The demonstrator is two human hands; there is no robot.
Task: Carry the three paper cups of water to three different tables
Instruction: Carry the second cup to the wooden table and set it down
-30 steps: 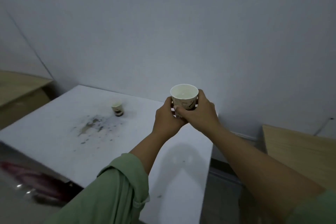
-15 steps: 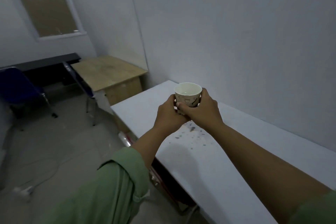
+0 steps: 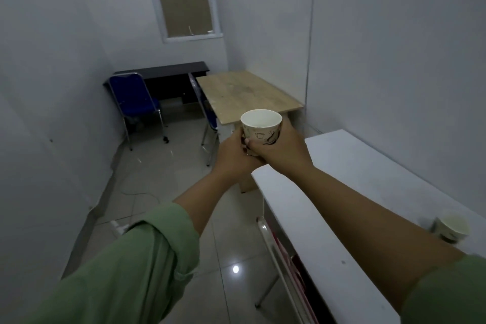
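Observation:
A white paper cup (image 3: 261, 123) with a printed pattern is held upright in front of me, over the gap between two tables. My left hand (image 3: 232, 155) wraps its left side and bottom, and my right hand (image 3: 280, 148) wraps its right side. A second paper cup (image 3: 451, 229) stands on the white table (image 3: 355, 179) at my right, just behind my right forearm. A light wooden table (image 3: 244, 95) stands ahead, beyond the held cup. A black desk (image 3: 171, 71) sits against the far wall.
Two blue chairs (image 3: 134, 97) stand by the black desk and the wooden table. A white power strip with a cable (image 3: 118, 226) lies on the tiled floor at left. Walls close in on both sides, with an open floor aisle between.
My view has swung left, from facing the white table and wall to looking down the room. The wooden table and black desk have come into view, and the cup stays held in both hands.

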